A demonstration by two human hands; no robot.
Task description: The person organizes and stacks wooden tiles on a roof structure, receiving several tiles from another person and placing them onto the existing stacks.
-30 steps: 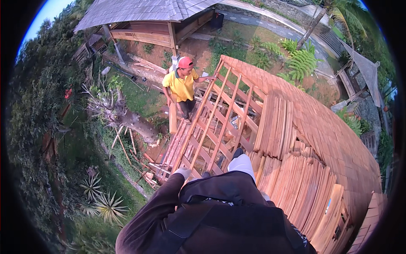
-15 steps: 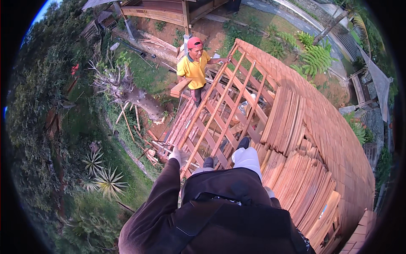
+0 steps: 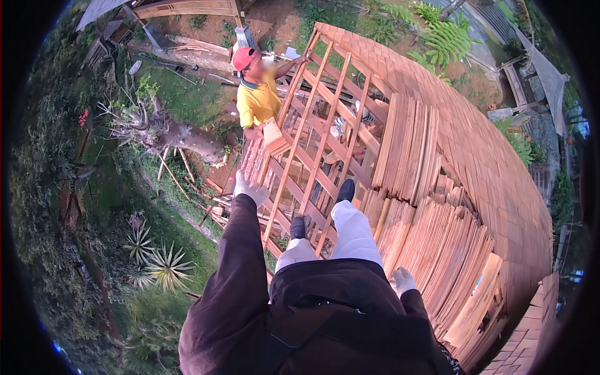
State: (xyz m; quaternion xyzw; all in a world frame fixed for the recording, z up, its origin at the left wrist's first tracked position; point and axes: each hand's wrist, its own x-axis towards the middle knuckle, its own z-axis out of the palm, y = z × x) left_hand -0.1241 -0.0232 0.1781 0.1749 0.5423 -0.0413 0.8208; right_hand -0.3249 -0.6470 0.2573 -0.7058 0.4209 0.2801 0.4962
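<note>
One gloved left hand (image 3: pixel 251 189) is stretched out, fingers spread, over the wooden roof battens (image 3: pixel 312 144); one gloved right hand (image 3: pixel 402 280) is rested, loosely curled, beside stacked wooden shingles (image 3: pixel 437 250); one bundle of shingles (image 3: pixel 274 136) is held beyond by a person in a red cap (image 3: pixel 256 87)

My head camera looks steeply down from high on the roof frame (image 3: pixel 312 156), close over my own legs and gloved left hand (image 3: pixel 250 189), with the co-worker (image 3: pixel 257 94) and garden well below.

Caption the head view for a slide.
Gloved left hand reaches to a batten of the roof frame; right hand rests by stacked wooden shingles.
</note>
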